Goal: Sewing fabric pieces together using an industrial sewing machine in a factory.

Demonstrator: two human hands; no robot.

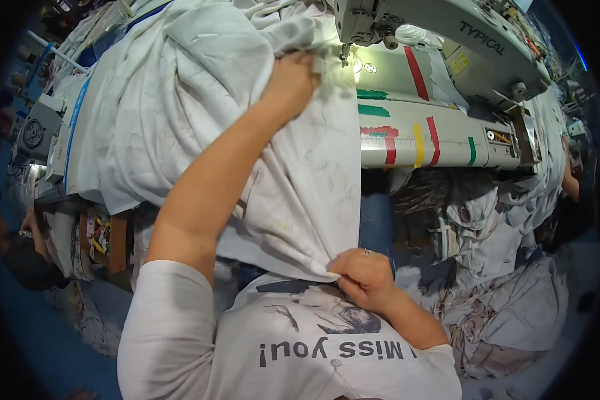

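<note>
A large white cloth (320, 180) is spread and bunched over the sewing table and hangs down toward my lap. My left hand (290, 83) lies on it, just left of the needle and presser foot (345, 56) of a sewing machine (440, 33). Motion smears its fingers, so I cannot tell whether they grip the cloth or press on it. Close to my body, my right hand (365, 275), with a ring on one finger, pinches the cloth's lower edge. Between the two hands the cloth is drawn into long folds, its straight right edge running down from the needle area.
Coloured tape strips (419, 145) mark the machine bed at right. Piles of pale fabric (507, 313) lie below on the right. At left are a box of small items (103, 235) and a grey motor unit (39, 130). Parts of other people show at both sides.
</note>
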